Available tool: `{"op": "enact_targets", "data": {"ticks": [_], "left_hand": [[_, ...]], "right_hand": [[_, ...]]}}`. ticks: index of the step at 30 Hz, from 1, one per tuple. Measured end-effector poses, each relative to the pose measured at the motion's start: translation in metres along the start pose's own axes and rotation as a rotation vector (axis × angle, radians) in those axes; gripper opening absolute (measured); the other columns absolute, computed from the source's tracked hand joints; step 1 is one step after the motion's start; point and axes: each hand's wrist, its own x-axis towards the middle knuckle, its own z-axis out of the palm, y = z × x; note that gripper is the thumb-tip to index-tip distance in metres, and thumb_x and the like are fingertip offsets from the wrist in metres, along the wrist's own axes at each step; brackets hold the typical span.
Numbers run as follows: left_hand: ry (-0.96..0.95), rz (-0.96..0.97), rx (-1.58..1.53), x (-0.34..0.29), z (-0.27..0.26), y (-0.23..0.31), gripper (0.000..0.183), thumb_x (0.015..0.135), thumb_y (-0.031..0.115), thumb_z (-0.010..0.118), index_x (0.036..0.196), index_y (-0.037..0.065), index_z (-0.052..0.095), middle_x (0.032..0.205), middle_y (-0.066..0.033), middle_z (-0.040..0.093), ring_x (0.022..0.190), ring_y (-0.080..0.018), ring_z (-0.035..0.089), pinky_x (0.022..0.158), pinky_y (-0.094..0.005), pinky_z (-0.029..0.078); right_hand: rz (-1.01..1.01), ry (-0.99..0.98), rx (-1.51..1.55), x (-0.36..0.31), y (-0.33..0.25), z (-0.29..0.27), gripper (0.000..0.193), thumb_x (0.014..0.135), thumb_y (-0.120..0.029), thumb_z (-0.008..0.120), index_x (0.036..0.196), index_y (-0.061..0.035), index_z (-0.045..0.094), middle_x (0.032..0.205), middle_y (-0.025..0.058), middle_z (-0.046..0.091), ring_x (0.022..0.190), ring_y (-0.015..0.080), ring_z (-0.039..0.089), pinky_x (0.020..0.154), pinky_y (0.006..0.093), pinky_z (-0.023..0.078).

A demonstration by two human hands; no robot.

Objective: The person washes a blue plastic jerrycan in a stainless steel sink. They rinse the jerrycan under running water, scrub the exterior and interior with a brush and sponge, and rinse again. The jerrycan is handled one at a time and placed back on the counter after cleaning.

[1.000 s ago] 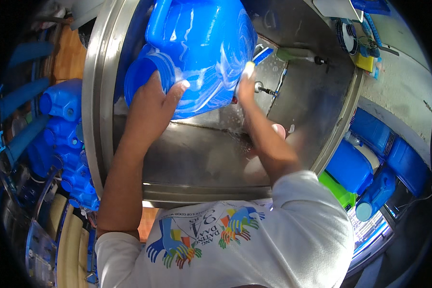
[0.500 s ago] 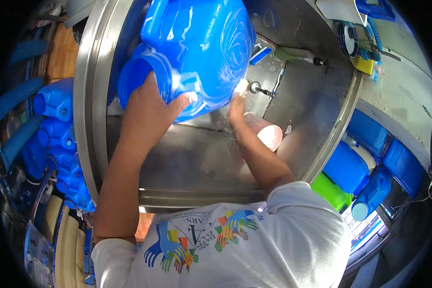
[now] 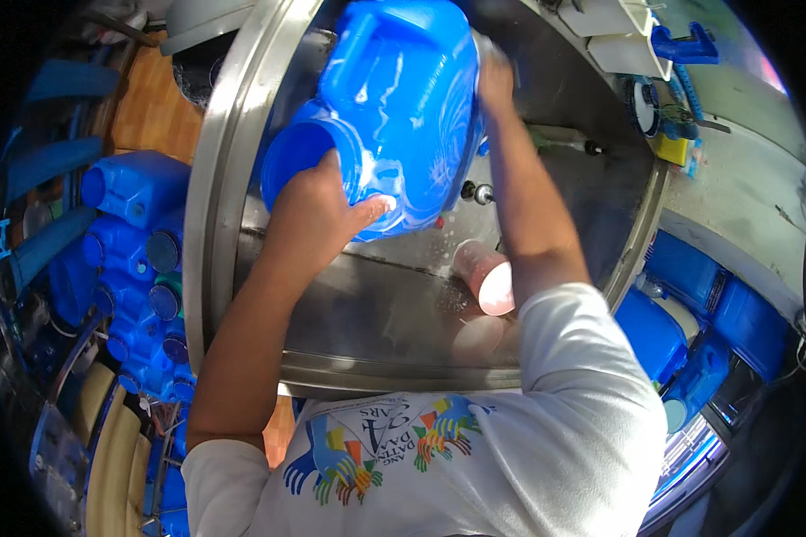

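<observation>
One blue jug (image 3: 412, 116): upper middle of the frame, tilted, open mouth toward the lower left, white suds on its side.
Left hand (image 3: 327, 206): grip closed on the jug at its mouth, thumb on the soapy shoulder, other fingers mostly hidden.
Right hand (image 3: 495, 80): upper middle, against the jug's right side; blurred, so cannot tell how far the grip is open or what it holds.
Steel sink (image 3: 367, 309): centre, around the jug.
Pink cup (image 3: 482, 273): lying in the sink, right of centre.
Yellow sponge (image 3: 672, 150): upper right.
Stacked blue containers (image 3: 139, 246): left side.
</observation>
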Motion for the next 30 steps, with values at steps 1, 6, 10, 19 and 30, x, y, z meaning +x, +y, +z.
{"op": "enact_targets", "data": {"ticks": [1, 6, 10, 19, 30], "left_hand": [[-0.026, -0.014, 0.064, 0.000, -0.001, 0.001, 0.067, 0.078, 0.034, 0.084, 0.123, -0.006, 0.055, 0.107, -0.0301, 0.069, 0.099, -0.0441, 0.068, 0.088, -0.0495, 0.054], [-0.138, -0.015, 0.223, -0.002, -0.009, 0.012, 0.062, 0.078, 0.033, 0.084, 0.120, -0.004, 0.058, 0.102, -0.0278, 0.070, 0.095, -0.0432, 0.070, 0.084, -0.0472, 0.055], [-0.190, 0.082, 0.338, -0.019, -0.018, 0.022, 0.058, 0.076, 0.032, 0.084, 0.115, -0.005, 0.061, 0.095, -0.0257, 0.071, 0.090, -0.0433, 0.069, 0.081, -0.0481, 0.055], [-0.189, 0.248, 0.517, -0.050, -0.023, 0.036, 0.047, 0.079, 0.027, 0.080, 0.114, 0.000, 0.064, 0.091, -0.0201, 0.073, 0.086, -0.0365, 0.072, 0.078, -0.0460, 0.057], [-0.303, 0.411, 0.687, -0.067, 0.015, 0.038, 0.059, 0.078, 0.028, 0.080, 0.127, 0.001, 0.061, 0.090, -0.0192, 0.073, 0.083, -0.0354, 0.072, 0.072, -0.0456, 0.058]], "right_hand": [[0.130, 0.033, 0.019, -0.032, -0.019, -0.010, 0.040, 0.099, -0.012, 0.042, 0.134, -0.0012, 0.055, 0.124, 0.0251, 0.065, 0.114, 0.0413, 0.061, 0.101, 0.0483, 0.046], [1.738, 0.263, 1.060, -0.153, -0.111, -0.034, 0.047, 0.110, -0.028, 0.033, 0.147, -0.0003, 0.043, 0.131, 0.0180, 0.062, 0.117, 0.0307, 0.063, 0.102, 0.0437, 0.051], [1.146, 0.226, 0.992, -0.051, -0.116, -0.068, 0.044, 0.107, -0.024, 0.036, 0.142, -0.0004, 0.050, 0.130, 0.0209, 0.063, 0.114, 0.0330, 0.064, 0.097, 0.0437, 0.051], [0.100, -0.142, -0.155, -0.021, -0.228, -0.195, 0.051, 0.093, -0.019, 0.061, 0.140, -0.0002, 0.053, 0.148, 0.0322, 0.044, 0.133, 0.0527, 0.046, 0.114, 0.0532, 0.036], [0.359, -0.200, -0.088, -0.090, -0.263, -0.219, 0.044, 0.086, -0.017, 0.065, 0.126, -0.0005, 0.059, 0.123, 0.0250, 0.062, 0.109, 0.0411, 0.062, 0.090, 0.0472, 0.052]]}}
